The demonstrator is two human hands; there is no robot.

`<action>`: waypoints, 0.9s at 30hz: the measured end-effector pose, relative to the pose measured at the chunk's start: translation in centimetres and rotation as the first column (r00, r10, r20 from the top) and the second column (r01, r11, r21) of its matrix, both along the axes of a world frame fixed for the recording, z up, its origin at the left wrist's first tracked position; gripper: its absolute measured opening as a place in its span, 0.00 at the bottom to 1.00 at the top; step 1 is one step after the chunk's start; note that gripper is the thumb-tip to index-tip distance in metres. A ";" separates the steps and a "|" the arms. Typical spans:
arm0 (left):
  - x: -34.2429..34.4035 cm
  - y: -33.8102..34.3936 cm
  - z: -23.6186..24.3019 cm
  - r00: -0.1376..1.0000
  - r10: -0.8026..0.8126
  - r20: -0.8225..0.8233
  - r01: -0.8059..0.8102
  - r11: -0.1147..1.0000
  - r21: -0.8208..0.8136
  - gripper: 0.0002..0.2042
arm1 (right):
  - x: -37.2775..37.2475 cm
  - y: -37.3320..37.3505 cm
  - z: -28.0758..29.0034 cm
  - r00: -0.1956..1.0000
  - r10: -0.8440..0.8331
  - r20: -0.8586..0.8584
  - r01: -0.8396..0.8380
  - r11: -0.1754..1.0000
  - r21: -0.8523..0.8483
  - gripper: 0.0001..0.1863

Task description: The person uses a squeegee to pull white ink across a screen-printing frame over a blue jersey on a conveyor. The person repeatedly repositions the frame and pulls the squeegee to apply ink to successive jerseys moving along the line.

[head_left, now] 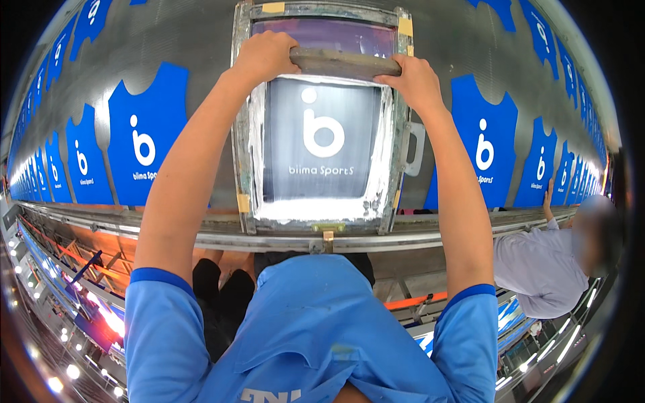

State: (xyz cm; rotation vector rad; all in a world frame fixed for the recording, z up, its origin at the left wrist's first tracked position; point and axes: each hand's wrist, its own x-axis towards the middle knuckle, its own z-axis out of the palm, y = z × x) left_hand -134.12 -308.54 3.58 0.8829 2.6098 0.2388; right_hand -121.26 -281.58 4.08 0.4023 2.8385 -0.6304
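Observation:
My left hand (267,57) and my right hand (414,82) grip the two ends of a long grey-brown squeegee (346,65) near the far end of a printing screen. The screen's metal frame (241,154) has tape patches and a handle on its right side. Its grey mesh (319,188) shows a white logo design, with white ink smeared along the edges and a purplish band beyond the squeegee.
Blue garment pieces (134,181) with white prints lie in rows on the dark long table (208,50) to either side. A metal rail (282,240) runs along the near edge. At right, another person (537,269) has a hand on the table by the pieces.

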 end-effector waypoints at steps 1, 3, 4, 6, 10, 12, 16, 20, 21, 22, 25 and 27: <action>0.5 -0.2 0.1 1.000 -0.016 -0.003 0.016 1.000 -0.013 0.20 | 0.2 -0.2 0.4 1.000 -0.012 -0.009 0.012 1.000 -0.006 0.19; 2.5 -1.0 -0.2 0.999 -0.043 -0.010 0.042 0.998 -0.039 0.18 | 2.6 -1.0 -0.3 0.999 0.035 -0.011 -0.035 0.999 0.011 0.19; 4.0 -1.6 -0.3 0.999 -0.042 -0.013 0.042 0.999 -0.009 0.15 | 4.2 -1.5 -0.2 0.998 0.056 -0.013 -0.056 0.998 0.019 0.18; 8.8 -4.0 -0.8 1.000 -0.029 -0.005 0.029 0.999 0.034 0.10 | 8.2 -3.8 0.7 0.997 0.064 -0.053 -0.065 0.998 -0.017 0.13; 19.6 -7.7 -0.2 0.998 0.055 0.033 -0.059 0.989 0.138 0.08 | 18.3 -7.4 -0.2 0.972 0.089 -0.216 -0.104 0.993 -0.058 0.13; 24.2 -9.8 -0.5 0.999 0.049 -0.005 -0.047 0.973 0.227 0.12 | 22.5 -8.8 -0.5 0.964 0.122 -0.238 -0.145 0.986 -0.079 0.18; 28.7 -11.4 -0.1 0.996 0.084 -0.003 -0.080 0.966 0.247 0.13 | 26.0 -10.3 0.3 0.951 0.172 -0.255 -0.193 0.979 -0.059 0.21; 25.8 -10.4 0.5 0.996 0.083 0.009 -0.083 0.975 0.205 0.13 | 22.7 -8.8 1.4 0.947 0.208 -0.243 -0.218 0.976 -0.015 0.19; 23.6 -9.5 0.5 0.996 0.084 0.004 -0.083 0.977 0.196 0.12 | 20.4 -7.9 1.5 0.951 0.195 -0.240 -0.199 0.980 0.009 0.17; 21.3 -8.4 0.5 0.996 0.084 0.003 -0.083 0.978 0.189 0.11 | 18.0 -6.8 1.5 0.956 0.182 -0.232 -0.179 0.983 0.034 0.16; 12.4 -4.7 0.7 0.994 0.097 0.043 -0.100 0.991 0.090 0.12 | 9.9 -3.6 1.2 0.970 0.151 -0.190 -0.152 0.988 0.008 0.12; 6.9 -3.2 0.3 0.998 0.066 -0.007 -0.066 0.995 0.079 0.14 | 5.1 -2.0 1.4 0.977 0.148 -0.155 -0.149 0.989 0.005 0.16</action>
